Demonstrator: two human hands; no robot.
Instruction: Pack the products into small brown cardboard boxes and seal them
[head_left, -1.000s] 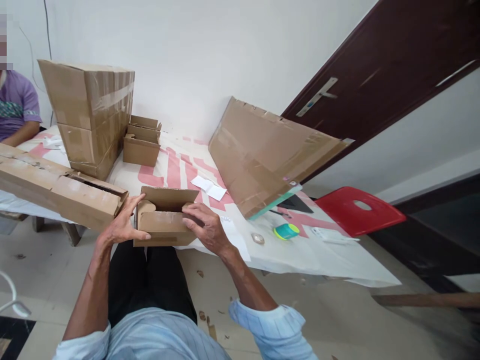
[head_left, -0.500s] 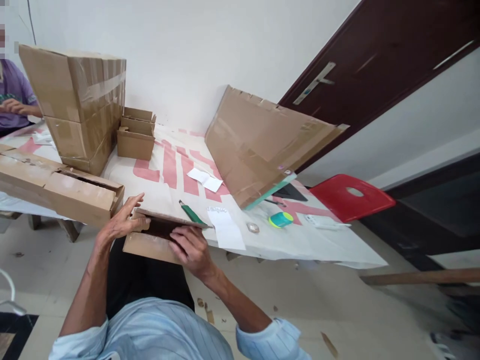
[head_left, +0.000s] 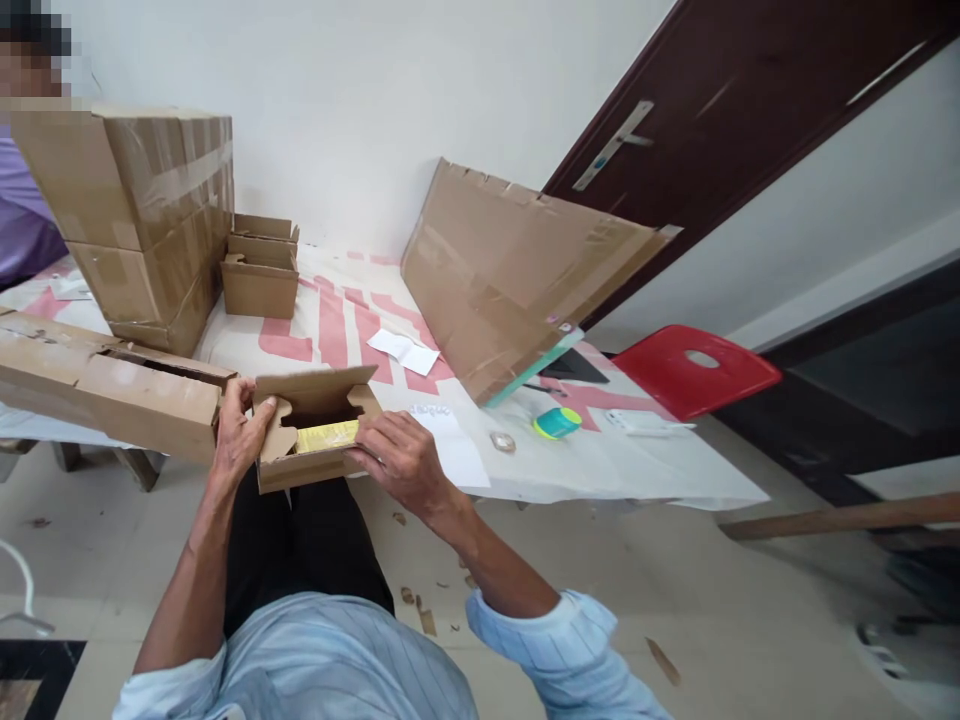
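The open carton (head_left: 309, 470) sits between left fingers (head_left: 240, 394) and right fingers (head_left: 381, 434).

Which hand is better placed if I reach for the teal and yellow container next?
Your right hand, most likely: it holds the right end of the open carton, nearer the teal and yellow container. Your left hand grips the left end, farther off, and would likely have to reach across.

Three small open boxes (head_left: 307, 471), two hands (head_left: 403, 458)
Of the boxes, one is near, two far left; one long carton (head_left: 146, 410) lies near left, one red chair (head_left: 664, 372) and one teal container (head_left: 553, 424) right.
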